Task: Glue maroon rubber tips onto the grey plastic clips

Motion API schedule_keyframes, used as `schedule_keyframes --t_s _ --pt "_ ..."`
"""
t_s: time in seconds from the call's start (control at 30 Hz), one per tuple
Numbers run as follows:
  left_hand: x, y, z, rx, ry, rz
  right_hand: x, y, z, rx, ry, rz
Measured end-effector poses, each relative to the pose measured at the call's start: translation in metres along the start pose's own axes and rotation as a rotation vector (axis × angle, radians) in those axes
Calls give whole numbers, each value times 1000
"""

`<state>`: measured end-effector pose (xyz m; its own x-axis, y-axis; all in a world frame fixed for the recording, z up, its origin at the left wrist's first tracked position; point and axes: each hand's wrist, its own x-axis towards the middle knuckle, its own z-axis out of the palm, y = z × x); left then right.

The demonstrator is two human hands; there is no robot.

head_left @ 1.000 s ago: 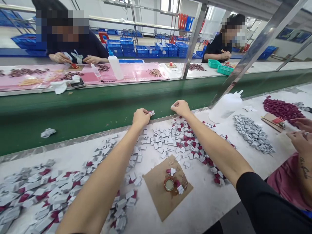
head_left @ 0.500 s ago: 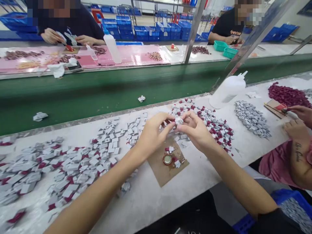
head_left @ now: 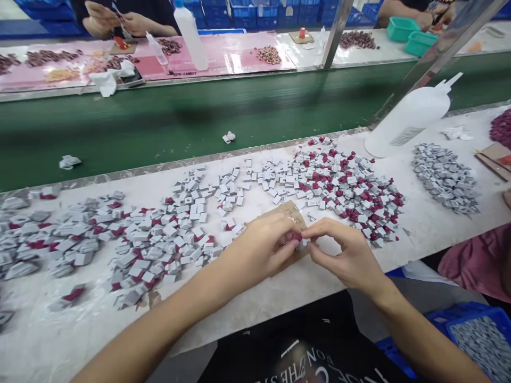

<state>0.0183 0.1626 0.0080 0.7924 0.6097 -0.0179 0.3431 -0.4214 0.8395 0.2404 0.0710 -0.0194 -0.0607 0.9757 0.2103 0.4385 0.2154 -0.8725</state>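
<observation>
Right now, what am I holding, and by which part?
The left hand pinches a maroon piece; its fingers hide which part. What the right hand holds is unclear.

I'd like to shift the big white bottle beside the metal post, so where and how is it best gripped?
Probably around the broad, rounded body of the white bottle, with the right hand coming from the near side: the spout on top is thin, and the metal post stands behind.
</observation>
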Motion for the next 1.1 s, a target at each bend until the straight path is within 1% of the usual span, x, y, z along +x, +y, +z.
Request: schedule_keyframes --t_s 0.03,0.1,0.17,0.2,0.3,0.4,0.47,0.53,0.63,0.7,0.77,0.9,1.0,1.1 --pt "5 -3 -3 21 22 -25 -1 2 1 2 36 40" --pt "17 -13 -10 114 111 -108 -2 5 3 32 100 114" --pt "30 -27 -14 248 213 -208 -4 6 5 63 128 155" --pt "35 -34 -14 304 242 -252 -5 6 6 67 126 164" --pt "48 -52 -8 392 253 -309 -9 3 10 36 106 168" --pt "53 -58 -1 430 276 -306 -10 0 13 7 102 146" --pt "53 -56 -1 414 294 -303 -10 -1 14 -6 95 119" --pt "49 -52 -4 345 324 -307 -9 -2 16 -12 80 93" --pt "36 -45 -11 199 363 -286 -7 -3 18 -23 53 69" --pt "26 -44 -14 167 346 -252 -6 -3 20 -44 41 65" --pt "17 -45 -15 240 324 -246 -5 -3 21 -67 37 67" --pt "7 -55 -14 426 287 -320 -1 -4 22 -87 30 45" --pt "6 -62 -15 443 242 -344 1 -4 21 -108 34 25" --pt "8 -66 -18 429 218 -308 3 -5 20 -128 18 16"
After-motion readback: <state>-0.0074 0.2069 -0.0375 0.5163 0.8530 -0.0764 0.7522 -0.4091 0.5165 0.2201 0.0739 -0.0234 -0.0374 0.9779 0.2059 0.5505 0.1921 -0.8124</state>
